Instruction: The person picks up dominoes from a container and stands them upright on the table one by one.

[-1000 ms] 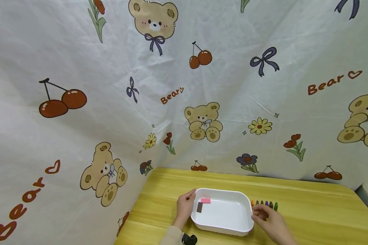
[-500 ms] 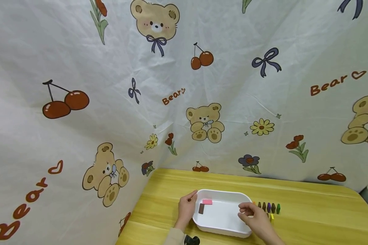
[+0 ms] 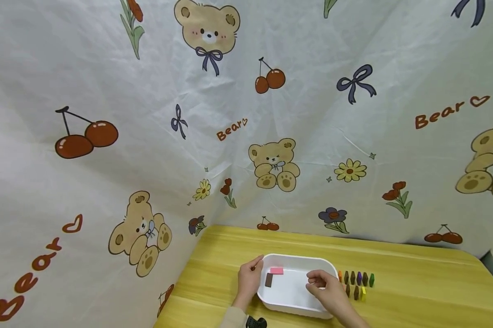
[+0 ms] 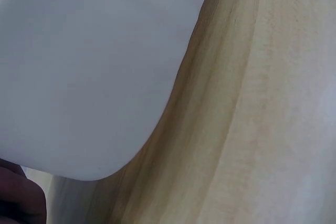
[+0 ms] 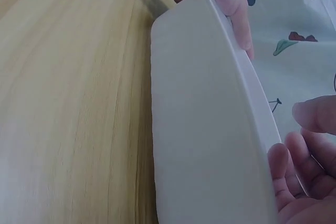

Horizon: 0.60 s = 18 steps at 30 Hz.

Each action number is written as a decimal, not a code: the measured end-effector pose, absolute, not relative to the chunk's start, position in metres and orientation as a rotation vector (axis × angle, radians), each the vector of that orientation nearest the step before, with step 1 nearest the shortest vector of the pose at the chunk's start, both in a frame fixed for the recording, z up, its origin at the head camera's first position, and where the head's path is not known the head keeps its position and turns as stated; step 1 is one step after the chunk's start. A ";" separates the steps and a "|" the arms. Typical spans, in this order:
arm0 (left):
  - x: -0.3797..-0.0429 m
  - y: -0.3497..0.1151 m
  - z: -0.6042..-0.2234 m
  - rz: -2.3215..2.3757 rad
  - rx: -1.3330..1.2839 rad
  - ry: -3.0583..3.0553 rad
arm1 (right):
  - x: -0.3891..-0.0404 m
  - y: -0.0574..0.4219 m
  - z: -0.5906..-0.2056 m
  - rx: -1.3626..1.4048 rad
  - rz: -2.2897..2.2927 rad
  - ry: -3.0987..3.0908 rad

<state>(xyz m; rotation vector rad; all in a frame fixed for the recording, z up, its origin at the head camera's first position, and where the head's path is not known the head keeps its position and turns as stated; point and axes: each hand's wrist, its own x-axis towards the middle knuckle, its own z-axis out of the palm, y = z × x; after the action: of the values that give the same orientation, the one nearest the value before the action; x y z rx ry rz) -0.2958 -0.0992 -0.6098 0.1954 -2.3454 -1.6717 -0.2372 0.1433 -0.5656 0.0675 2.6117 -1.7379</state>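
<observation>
A white plastic tray [image 3: 293, 309] stands on the table, its rounded side wall filling much of both wrist views. My left hand [image 3: 249, 277] holds the rim at the tray's left end. A pink block [image 3: 277, 270] and a dark brown block [image 3: 269, 279] lie inside near that end. Over the tray's right half is my right hand [image 3: 327, 289], fingers loosely bent, thumb and forefinger near each other. In the right wrist view, no object shows between the right-hand fingers [image 5: 310, 156], close to the rim.
To the right of the tray, small blocks stand in two rows on the wooden table [image 3: 427, 282]; a purple block [image 3: 359, 278], a green block [image 3: 372, 279] and a yellow block [image 3: 363, 294] are among them. A bear-print cloth [image 3: 304, 114] hangs behind and at the left.
My right hand has moved left from the tray's right edge to over its inside, uncovering the nearer row of blocks. The left hand keeps its hold on the rim.
</observation>
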 end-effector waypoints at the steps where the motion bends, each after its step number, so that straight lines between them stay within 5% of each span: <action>1: -0.295 -0.099 -0.607 -1.666 0.193 -2.347 | -0.238 0.142 -0.566 0.068 -1.740 2.613; 10: -0.273 -0.093 -0.573 -1.675 0.218 -2.327 | -0.244 0.128 -0.567 0.020 -1.734 2.651; 18: -0.280 -0.091 -0.587 -1.618 0.209 -2.326 | -0.250 0.120 -0.569 -0.016 -1.698 2.691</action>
<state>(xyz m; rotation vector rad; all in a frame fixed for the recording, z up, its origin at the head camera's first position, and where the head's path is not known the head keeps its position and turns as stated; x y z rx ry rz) -0.2804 -0.0908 -0.5871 0.2092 -2.3264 -1.6177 -0.2501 0.1204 -0.5686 -0.0163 2.6906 -1.6982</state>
